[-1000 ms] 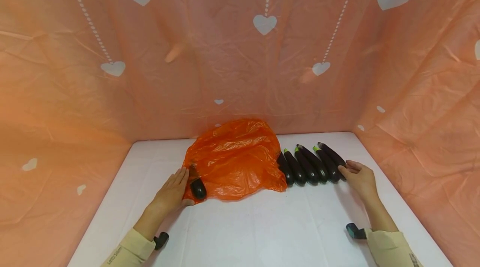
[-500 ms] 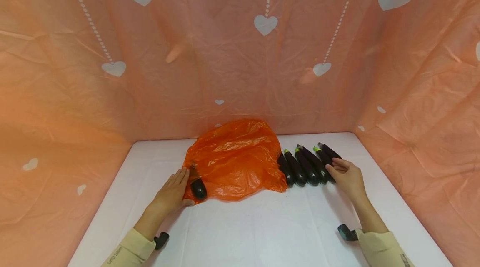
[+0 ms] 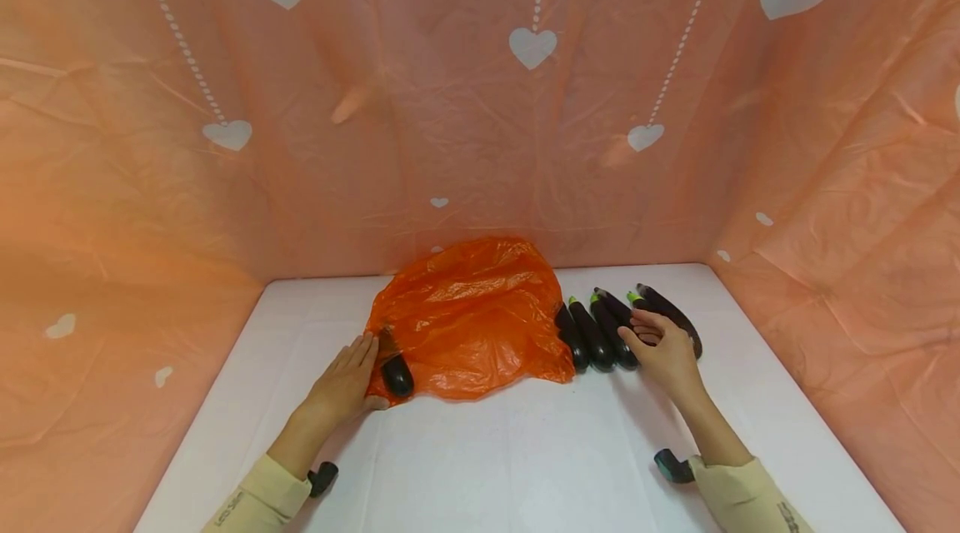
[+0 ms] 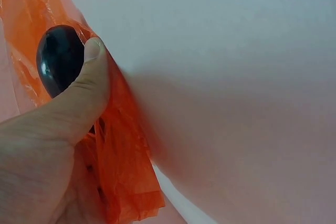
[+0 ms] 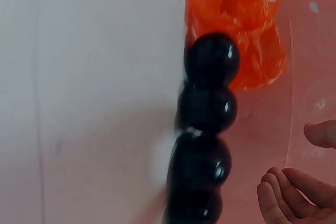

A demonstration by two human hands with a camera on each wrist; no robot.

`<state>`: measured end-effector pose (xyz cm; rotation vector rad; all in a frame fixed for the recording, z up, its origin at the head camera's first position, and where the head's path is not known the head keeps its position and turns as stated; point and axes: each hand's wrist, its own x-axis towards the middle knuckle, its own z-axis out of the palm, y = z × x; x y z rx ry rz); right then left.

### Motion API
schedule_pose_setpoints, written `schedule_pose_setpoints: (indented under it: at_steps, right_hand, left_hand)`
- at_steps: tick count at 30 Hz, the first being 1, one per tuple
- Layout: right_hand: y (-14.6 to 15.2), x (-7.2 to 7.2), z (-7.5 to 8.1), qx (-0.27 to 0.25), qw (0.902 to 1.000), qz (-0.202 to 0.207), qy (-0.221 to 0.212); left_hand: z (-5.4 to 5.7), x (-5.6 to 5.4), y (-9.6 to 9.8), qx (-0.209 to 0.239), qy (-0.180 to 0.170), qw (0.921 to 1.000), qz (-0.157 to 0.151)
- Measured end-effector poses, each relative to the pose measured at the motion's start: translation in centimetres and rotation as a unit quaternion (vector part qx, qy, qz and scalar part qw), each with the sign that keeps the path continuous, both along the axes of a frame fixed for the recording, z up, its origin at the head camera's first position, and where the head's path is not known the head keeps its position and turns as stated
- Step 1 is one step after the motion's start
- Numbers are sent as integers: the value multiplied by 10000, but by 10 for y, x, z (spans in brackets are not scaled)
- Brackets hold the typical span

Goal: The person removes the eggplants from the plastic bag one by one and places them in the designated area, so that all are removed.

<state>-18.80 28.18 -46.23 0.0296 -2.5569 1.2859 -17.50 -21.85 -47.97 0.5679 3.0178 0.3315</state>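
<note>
An orange plastic bag [image 3: 472, 316] lies spread on the white table. Its film covers the upper part of one dark eggplant [image 3: 397, 376], whose rounded end shows at the left. My left hand [image 3: 341, 383] rests with straight fingers on the bag's left edge. In the left wrist view the thumb [image 4: 94, 72] lies over the film beside the eggplant's end. My right hand [image 3: 671, 358] is over a row of glossy eggplants [image 3: 592, 333] right of the bag, its fingers and thumb apart. In the right wrist view this hand [image 5: 294, 198] holds nothing, away from the eggplants [image 5: 212, 59].
The eggplants lie side by side, stems towards the back, the leftmost partly under the bag's right edge. Orange-pink sheeting [image 3: 480, 141] with white hearts stands behind the table [image 3: 487, 466] and on both sides. Dark devices [image 3: 324, 479] are worn at the wrists.
My right hand has moved left along the row, from the rightmost eggplant towards the middle, uncovering the right-hand ones. The left hand, bag and eggplants have not visibly moved.
</note>
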Motion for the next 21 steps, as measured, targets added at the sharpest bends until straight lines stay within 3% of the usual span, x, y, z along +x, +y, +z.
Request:
schedule_pose_setpoints:
  at_steps: [9, 21]
  right_hand:
    - [-28, 0, 0, 45, 9995, 277, 122]
    - [-65, -1, 3, -288, 9968, 711, 216]
  left_hand:
    - [1, 1, 1, -9, -8, 10000, -6]
    - [3, 2, 2, 17, -48, 10000, -12]
